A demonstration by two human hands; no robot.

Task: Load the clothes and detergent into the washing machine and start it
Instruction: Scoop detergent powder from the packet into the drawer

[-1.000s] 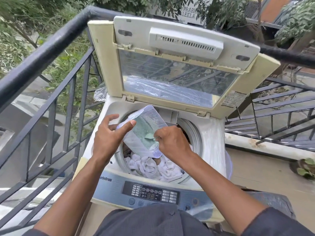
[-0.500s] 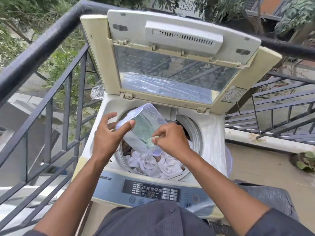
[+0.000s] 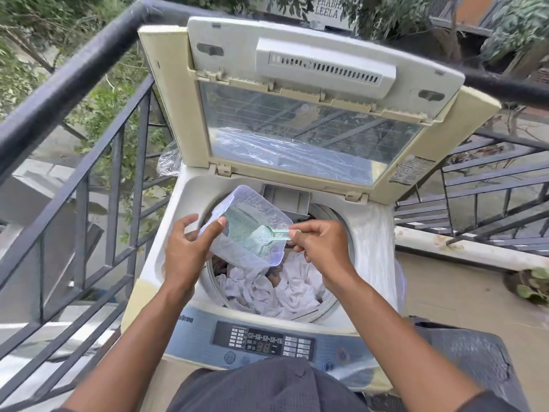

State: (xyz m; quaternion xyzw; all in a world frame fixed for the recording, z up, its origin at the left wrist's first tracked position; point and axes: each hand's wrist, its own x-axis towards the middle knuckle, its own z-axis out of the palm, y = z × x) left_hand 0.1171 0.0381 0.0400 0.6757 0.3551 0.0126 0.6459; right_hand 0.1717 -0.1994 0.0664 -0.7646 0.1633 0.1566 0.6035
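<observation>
A top-loading washing machine [image 3: 190,191] stands with its lid [image 3: 315,114] raised. White clothes [image 3: 285,289] fill the drum. Above the drum, my left hand [image 3: 185,254] grips a clear plastic detergent tub [image 3: 240,224], tilted, with pale green powder inside. My right hand [image 3: 320,248] pinches the handle of a small green scoop [image 3: 267,234] whose bowl, heaped with powder, sits inside the tub's mouth. The control panel [image 3: 264,343] runs along the front edge, its display lit.
A black metal railing [image 3: 74,84] borders the machine on the left and behind. Balcony floor [image 3: 460,295] lies to the right, with a potted plant [image 3: 531,286] at the far right and a dark perforated bin [image 3: 469,361] beside the machine.
My right hand has drawn the scoop up out of the powder toward the tub's mouth. The left hand keeps holding the tub, slightly shifted.
</observation>
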